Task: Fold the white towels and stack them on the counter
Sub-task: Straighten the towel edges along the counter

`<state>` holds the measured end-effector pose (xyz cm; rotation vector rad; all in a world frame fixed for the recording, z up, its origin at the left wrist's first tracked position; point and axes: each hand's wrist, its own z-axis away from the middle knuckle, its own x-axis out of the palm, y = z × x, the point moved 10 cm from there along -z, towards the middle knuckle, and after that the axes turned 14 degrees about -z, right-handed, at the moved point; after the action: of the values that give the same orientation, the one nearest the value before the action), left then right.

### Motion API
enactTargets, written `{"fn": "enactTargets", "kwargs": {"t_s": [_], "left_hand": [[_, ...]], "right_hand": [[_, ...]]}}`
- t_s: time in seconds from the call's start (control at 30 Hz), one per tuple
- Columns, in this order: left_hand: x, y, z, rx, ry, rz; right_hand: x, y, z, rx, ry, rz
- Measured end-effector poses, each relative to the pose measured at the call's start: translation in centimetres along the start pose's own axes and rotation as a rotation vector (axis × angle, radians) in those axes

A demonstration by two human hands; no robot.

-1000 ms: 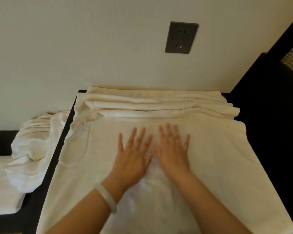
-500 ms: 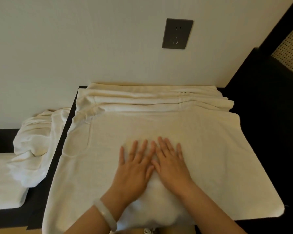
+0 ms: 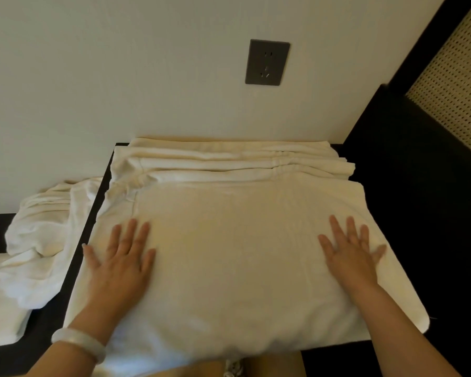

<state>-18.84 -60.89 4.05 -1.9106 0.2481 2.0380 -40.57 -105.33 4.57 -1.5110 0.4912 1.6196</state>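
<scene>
A folded white towel (image 3: pixel 234 248) lies flat on top of a stack of white towels (image 3: pixel 229 161) on the dark counter (image 3: pixel 392 164). My left hand (image 3: pixel 120 259) presses flat on the towel's left side, fingers spread and straight, a pale bangle on the wrist. My right hand (image 3: pixel 351 251) presses flat on the towel's right side, fingers straight. The layered edges of the lower towels show at the back, next to the wall.
A crumpled heap of white towels (image 3: pixel 44 240) lies to the left on a lower surface, beyond the counter's left edge (image 3: pixel 93 219). A dark wall socket (image 3: pixel 267 62) sits on the wall above the stack. A dark panel and perforated screen (image 3: pixel 457 85) rise at right.
Both hands were together at the towel's middle; they have slid apart, the left hand to the left side and the right hand to the right side, staying flat on the cloth.
</scene>
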Motion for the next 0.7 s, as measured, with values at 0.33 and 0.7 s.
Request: {"fn": "enactTargets", "kwargs": {"t_s": [0.33,0.7], "left_hand": [[-0.6,8.3,5.5,0.270,0.014,-0.037],[1.1,3.0,5.6,0.085,-0.118,-0.081]], "right_hand": [[4.5,-10.0,7.1,-0.478,-0.059,-0.038],[2.3,-3.0,5.3,-0.146,-0.059,0.044]]}}
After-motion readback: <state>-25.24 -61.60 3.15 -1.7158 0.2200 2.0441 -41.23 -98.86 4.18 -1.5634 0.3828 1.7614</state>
